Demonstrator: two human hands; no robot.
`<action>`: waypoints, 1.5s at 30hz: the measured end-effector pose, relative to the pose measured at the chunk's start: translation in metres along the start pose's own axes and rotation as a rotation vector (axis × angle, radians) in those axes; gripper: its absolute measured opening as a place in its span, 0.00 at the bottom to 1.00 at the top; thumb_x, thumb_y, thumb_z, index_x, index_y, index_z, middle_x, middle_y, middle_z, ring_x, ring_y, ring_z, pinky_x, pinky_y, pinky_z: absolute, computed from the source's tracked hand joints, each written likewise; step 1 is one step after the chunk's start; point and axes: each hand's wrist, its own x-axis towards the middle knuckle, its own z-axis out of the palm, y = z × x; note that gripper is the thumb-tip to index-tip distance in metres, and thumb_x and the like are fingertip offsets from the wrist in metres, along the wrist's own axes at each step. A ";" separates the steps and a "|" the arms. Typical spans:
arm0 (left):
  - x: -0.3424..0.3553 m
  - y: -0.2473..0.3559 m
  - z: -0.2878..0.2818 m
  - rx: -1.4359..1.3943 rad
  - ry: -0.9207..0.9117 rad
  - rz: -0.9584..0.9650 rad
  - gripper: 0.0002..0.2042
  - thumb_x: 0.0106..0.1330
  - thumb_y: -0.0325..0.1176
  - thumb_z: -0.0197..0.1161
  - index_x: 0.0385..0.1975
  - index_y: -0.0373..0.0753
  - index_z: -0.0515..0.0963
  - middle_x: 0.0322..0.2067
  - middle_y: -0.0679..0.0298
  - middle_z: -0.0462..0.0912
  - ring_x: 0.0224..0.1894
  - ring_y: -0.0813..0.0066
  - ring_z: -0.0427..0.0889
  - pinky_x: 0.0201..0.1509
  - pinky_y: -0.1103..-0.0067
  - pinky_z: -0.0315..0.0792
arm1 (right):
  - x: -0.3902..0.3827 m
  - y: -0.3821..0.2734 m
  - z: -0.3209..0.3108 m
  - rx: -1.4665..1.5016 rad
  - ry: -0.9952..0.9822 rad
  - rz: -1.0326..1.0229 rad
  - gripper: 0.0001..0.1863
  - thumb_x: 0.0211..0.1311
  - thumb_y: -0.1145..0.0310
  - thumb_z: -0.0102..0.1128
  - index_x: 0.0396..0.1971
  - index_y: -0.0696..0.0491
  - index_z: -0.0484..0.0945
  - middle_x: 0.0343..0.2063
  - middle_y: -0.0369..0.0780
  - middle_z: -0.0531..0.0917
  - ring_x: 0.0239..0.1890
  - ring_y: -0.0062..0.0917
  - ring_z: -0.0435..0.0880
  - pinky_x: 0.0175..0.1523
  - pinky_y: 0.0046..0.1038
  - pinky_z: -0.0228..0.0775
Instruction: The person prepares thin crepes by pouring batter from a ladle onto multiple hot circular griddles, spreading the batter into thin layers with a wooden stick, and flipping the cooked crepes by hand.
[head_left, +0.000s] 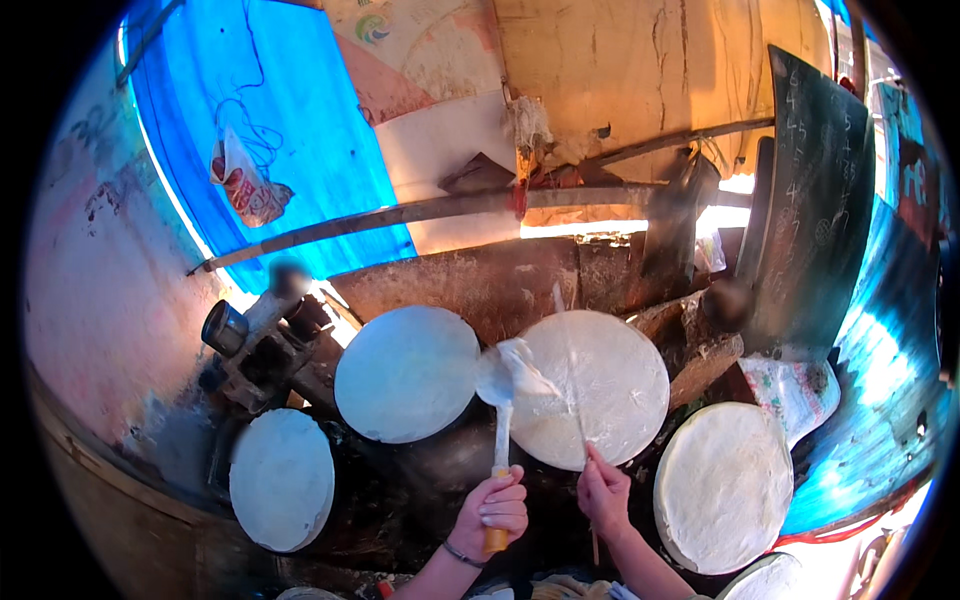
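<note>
My left hand is closed on the yellow handle of a metal scoop-like tool, whose head carries soft white material over the left edge of the center-right round plate. My right hand pinches a thin, long stick, angled upward across that plate. The plate's pale top has white smears. Another round plate lies just left of the tool, a smaller-looking one at lower left and a cream one at right. Whether the stick touches the white material is unclear.
Metal fittings stand at back left. A dark written-on board leans at right, above a patterned sack. A rusty panel and wooden bar run behind the plates. Part of another round plate shows at bottom right.
</note>
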 end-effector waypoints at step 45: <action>0.227 -0.032 -0.058 1.621 0.721 -0.053 0.18 0.56 0.21 0.48 0.47 0.40 0.58 0.19 0.67 0.62 0.14 0.82 0.60 0.15 0.85 0.58 | 0.025 0.018 -0.120 0.576 0.421 0.262 0.18 0.63 0.62 0.48 0.53 0.41 0.69 0.12 0.32 0.63 0.09 0.16 0.59 0.13 0.18 0.50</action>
